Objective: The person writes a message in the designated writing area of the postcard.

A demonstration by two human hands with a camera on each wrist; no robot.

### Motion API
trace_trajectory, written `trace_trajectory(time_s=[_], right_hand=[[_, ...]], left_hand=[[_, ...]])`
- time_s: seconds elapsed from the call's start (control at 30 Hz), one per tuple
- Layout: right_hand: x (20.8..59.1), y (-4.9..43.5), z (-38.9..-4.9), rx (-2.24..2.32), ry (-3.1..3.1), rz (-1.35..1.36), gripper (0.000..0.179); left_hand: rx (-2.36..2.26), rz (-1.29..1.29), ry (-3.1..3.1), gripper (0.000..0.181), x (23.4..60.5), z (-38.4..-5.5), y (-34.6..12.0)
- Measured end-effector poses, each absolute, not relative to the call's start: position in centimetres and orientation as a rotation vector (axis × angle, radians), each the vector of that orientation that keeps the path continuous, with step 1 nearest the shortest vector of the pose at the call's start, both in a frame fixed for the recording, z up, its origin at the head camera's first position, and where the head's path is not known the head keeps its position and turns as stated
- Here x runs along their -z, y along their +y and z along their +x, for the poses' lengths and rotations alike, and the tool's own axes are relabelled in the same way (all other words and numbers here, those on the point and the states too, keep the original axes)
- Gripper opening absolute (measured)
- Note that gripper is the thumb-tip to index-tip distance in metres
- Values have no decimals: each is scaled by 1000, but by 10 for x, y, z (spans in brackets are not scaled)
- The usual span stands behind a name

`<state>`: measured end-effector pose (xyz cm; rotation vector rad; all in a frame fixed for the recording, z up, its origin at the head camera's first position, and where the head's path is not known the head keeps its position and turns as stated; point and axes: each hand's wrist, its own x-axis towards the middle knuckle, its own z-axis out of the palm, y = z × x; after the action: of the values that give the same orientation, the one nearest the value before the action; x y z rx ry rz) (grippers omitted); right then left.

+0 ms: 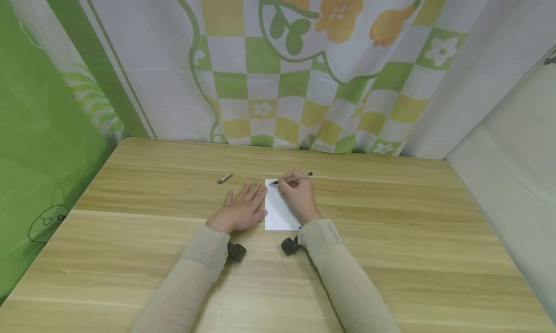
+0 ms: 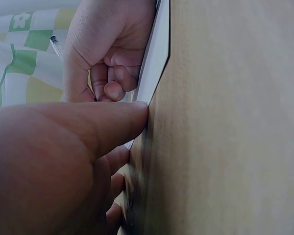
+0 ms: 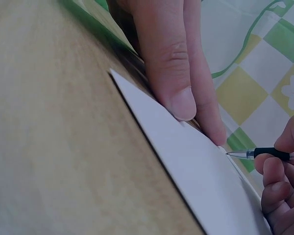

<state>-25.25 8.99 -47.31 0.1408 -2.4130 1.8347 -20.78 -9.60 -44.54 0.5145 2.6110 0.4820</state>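
Observation:
A white piece of paper (image 1: 280, 212) lies on the wooden table in front of the person. The right hand (image 1: 299, 196) pinches a clear pen with a black grip (image 3: 270, 152) between thumb and fingers, its tip at the paper's upper left part in the head view. Flat on the table to the left, the left hand (image 1: 243, 210) has its fingers spread. Its thumb (image 2: 132, 117) and a fingertip touch the paper's left edge. Beyond the left fingers lies a small slim grey piece (image 1: 225, 178) that looks like a pen cap.
Wrist cameras (image 1: 236, 252) sit under both cuffs, close above the table (image 1: 412, 256). A checked, flowered curtain (image 1: 291, 87) hangs along the table's back edge. Green cloth (image 1: 39, 130) stands at the left, with a thin black cable (image 1: 36, 222) by the table's left edge.

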Motion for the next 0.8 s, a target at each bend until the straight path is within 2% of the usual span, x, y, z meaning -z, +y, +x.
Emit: trace_trajectory(time_s=[0.8], right_hand=[[469, 89, -250, -1853, -2400, 71, 5]], left_hand=[[-482, 520, 2619, 70, 452, -211, -98]])
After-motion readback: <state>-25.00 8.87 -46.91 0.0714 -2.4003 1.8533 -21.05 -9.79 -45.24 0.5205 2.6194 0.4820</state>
